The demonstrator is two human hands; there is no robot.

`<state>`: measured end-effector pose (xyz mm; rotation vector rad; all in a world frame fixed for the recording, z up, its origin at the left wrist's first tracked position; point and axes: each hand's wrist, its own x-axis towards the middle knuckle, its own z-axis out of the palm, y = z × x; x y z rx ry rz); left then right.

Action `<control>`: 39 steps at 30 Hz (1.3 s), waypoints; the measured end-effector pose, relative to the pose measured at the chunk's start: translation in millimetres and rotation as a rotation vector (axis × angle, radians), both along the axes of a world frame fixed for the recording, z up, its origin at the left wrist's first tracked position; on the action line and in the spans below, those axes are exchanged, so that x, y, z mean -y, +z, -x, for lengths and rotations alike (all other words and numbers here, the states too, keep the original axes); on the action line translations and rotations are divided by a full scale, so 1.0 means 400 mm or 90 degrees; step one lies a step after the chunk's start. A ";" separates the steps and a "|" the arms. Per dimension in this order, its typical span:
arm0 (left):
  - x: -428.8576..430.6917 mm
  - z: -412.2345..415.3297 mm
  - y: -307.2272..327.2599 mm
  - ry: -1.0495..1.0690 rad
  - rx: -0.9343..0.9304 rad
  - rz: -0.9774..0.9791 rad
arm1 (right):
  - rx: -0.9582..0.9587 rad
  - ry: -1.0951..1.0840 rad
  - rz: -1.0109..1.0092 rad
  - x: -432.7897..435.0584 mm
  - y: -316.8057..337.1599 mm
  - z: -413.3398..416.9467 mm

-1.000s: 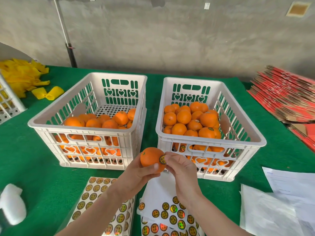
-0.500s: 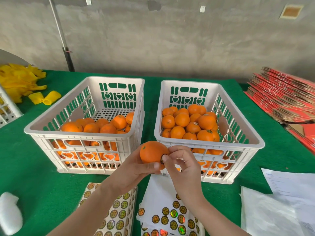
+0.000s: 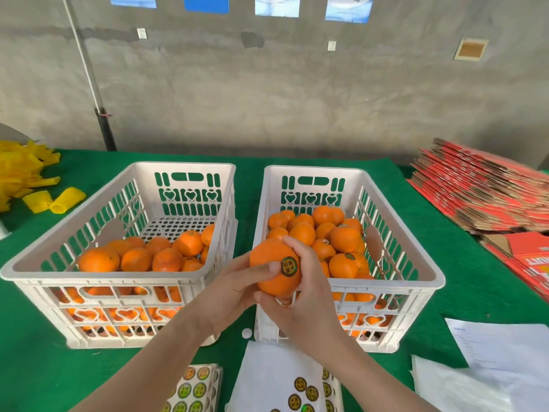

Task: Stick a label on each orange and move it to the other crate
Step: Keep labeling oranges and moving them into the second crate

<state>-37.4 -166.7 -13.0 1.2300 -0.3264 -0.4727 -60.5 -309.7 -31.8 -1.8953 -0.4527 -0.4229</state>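
- Head view: the left hand (image 3: 234,292) and the right hand (image 3: 306,301) are both gripping one orange (image 3: 271,281) at the centre of the frame, in front of the near left corner of the right crate (image 3: 386,283).
- The left thumb is lying across the orange's front, beside the round label (image 3: 289,266) stuck on it.
- The right fingers are curling over the top and the right thumb is pressing from below.
- The left crate (image 3: 104,278), at centre left, is holding oranges along its near side.
- Sticker sheets (image 3: 193,391) are lying at the bottom centre of the frame on the green cloth (image 3: 35,367).
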 end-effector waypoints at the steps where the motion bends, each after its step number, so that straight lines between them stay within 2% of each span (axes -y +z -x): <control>1: 0.009 -0.021 0.006 0.018 0.019 -0.032 | -0.003 -0.016 -0.012 0.004 0.008 -0.026; 5: 0.059 -0.139 0.008 0.210 0.225 -0.288 | -0.042 -0.092 -0.005 0.045 0.048 -0.186; 7: 0.075 -0.201 -0.006 0.289 0.375 -0.501 | -0.065 -0.150 0.032 0.080 0.056 -0.306; 9: 0.087 -0.254 -0.029 0.232 0.516 -0.768 | -0.128 -0.212 0.088 0.115 0.054 -0.430; 11: 0.093 -0.280 -0.060 0.155 0.560 -0.990 | -0.217 -0.231 0.147 0.144 0.032 -0.538; 12: 0.095 -0.286 -0.071 0.136 0.547 -1.034 | -0.248 -0.228 0.180 0.150 0.019 -0.583; 15: 0.094 -0.291 -0.086 0.141 0.524 -0.983 | -0.275 -0.209 0.309 0.124 -0.027 -0.676; 20: 0.094 -0.297 -0.081 0.145 0.510 -0.973 | -0.326 -0.210 0.448 0.059 -0.118 -0.732; 25: 0.087 -0.293 -0.080 0.165 0.495 -0.914 | -0.351 -0.232 0.509 0.066 -0.137 -0.741; 30: 0.083 -0.275 -0.082 0.257 0.534 -0.778 | -0.405 -0.261 0.510 0.027 -0.112 -0.702; 31: 0.078 -0.271 -0.081 0.265 0.544 -0.762 | -0.350 -0.276 0.482 0.006 -0.089 -0.684; 33: 0.038 -0.271 -0.069 0.318 0.548 -0.715 | -0.128 -0.248 0.370 -0.048 -0.038 -0.635; 34: 0.000 -0.280 -0.053 0.381 0.520 -0.675 | -0.030 -0.204 0.306 -0.081 -0.013 -0.599; 36: -0.110 -0.315 -0.018 0.493 0.425 -0.638 | 0.060 -0.082 0.277 -0.149 0.023 -0.518; 37: -0.174 -0.339 -0.008 0.486 0.365 -0.676 | 0.074 -0.001 0.312 -0.184 0.030 -0.481; 39: -0.289 -0.392 -0.004 0.332 0.281 -0.879 | 0.037 0.164 0.428 -0.246 0.026 -0.427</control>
